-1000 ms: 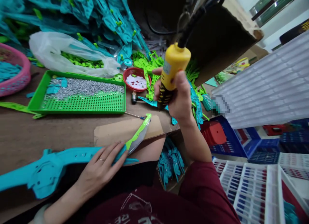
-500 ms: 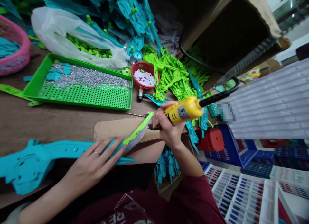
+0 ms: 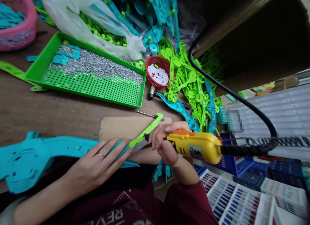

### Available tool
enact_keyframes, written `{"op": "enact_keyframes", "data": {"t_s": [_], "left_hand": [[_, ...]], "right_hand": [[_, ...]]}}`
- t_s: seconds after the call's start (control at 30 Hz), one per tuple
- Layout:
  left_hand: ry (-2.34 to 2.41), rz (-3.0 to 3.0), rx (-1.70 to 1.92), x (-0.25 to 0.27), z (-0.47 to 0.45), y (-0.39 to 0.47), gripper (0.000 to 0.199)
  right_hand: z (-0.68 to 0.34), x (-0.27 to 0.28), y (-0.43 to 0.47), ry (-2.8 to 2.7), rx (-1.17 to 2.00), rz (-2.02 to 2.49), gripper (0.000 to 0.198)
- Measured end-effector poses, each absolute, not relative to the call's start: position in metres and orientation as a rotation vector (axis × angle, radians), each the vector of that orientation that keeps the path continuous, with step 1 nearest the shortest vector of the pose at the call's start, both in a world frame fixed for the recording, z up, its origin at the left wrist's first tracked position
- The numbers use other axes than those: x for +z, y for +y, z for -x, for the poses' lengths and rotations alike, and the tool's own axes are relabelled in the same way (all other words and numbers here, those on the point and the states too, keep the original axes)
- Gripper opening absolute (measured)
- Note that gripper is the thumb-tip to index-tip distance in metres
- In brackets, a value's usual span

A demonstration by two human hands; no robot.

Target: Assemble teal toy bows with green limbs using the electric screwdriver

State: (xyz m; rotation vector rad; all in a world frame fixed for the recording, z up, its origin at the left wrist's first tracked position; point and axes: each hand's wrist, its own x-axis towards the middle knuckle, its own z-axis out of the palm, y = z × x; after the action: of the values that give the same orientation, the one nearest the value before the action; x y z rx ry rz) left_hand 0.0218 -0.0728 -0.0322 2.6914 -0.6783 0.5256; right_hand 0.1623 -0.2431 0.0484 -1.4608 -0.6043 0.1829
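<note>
My right hand (image 3: pixel 167 142) is wrapped around a yellow electric screwdriver (image 3: pixel 198 146), with an orange strip along its top and a black cord at its rear. The tool lies almost level, its black nose (image 3: pixel 146 137) at the edge of a lime-green strip with a translucent grey piece (image 3: pixel 139 145) along it. Whether the bit touches a screw is too small to tell. My left hand (image 3: pixel 97 163) lies over a long turquoise plastic part (image 3: pixel 65 146), gripping it where the lime-green strip (image 3: pixel 147 128) joins its end; my thumb is hidden underneath.
Behind the hands, a cardboard sheet (image 3: pixel 116 126) lies on the wooden bench. A green tray (image 3: pixel 97 92) holds many small metal screws. Beside it are a small red basket (image 3: pixel 155 83), a hammer (image 3: pixel 151 92) and piled lime-green parts (image 3: pixel 191 76). White crates (image 3: pixel 232 192) stand at lower right.
My right hand has swung the screwdriver's rear down and right, bringing its nose onto the green strip's edge. The left hand keeps its hold; the view has shifted slightly.
</note>
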Motion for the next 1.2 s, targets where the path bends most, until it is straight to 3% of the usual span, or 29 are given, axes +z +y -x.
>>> {"op": "enact_keyframes", "data": {"t_s": [0.13,0.6,0.73,0.83,1.0,1.2], "left_hand": [[-0.720,-2.690,0.560,-0.035,-0.022,-0.072,0.044],[-0.641,-2.495,0.700,-0.035,-0.027,-0.068,0.022],[-0.632,-2.481,0.759,-0.037,-0.026,-0.076,0.026],[-0.720,-2.516,0.847,-0.035,-0.038,-0.084,0.028],[-0.492,-2.607,0.929,-0.030,-0.065,-0.084,0.030],[-0.506,-2.499,0.969,-0.033,-0.062,-0.085,0.033]], "right_hand": [[-0.163,0.050,-0.238,-0.730,0.116,1.330,0.021],[-0.183,0.056,-0.240,-0.947,0.425,1.167,0.026],[-0.201,0.084,-0.225,-0.983,0.243,1.302,0.046],[-0.230,0.095,-0.181,-0.839,0.025,1.385,0.039],[-0.288,0.056,-0.097,-0.691,-0.040,1.320,0.036],[-0.311,0.015,-0.079,-0.712,0.028,1.299,0.040]]}}
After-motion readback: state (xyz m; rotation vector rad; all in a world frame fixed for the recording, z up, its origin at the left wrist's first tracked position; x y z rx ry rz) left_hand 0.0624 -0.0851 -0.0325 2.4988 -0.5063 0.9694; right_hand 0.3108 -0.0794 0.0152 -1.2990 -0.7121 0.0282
